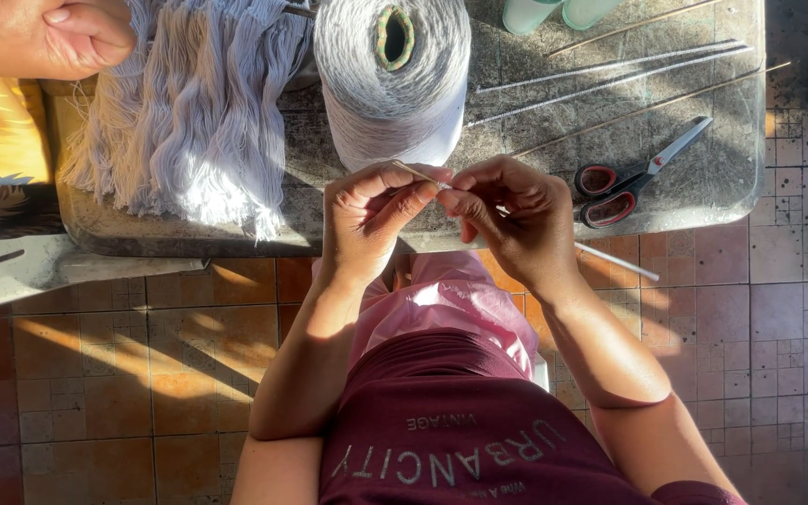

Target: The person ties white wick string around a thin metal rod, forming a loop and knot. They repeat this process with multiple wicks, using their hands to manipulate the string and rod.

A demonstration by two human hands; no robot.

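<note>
My left hand (367, 217) and my right hand (512, 215) meet at the near edge of a low grey table (694, 192). Both pinch a thin stick (610, 259) that runs from my left fingertips, through my right hand, and out to the lower right. A pale thread seems wound on the stick between my fingertips. Just beyond my hands stands a large cone of white yarn (393, 89).
A bundle of cut white strands (194, 112) lies on the table's left. Red-handled scissors (630, 182) and several thin sticks (610, 79) lie on the right. Another person's hand (44, 37) is at the top left. Brown floor tiles surround the table.
</note>
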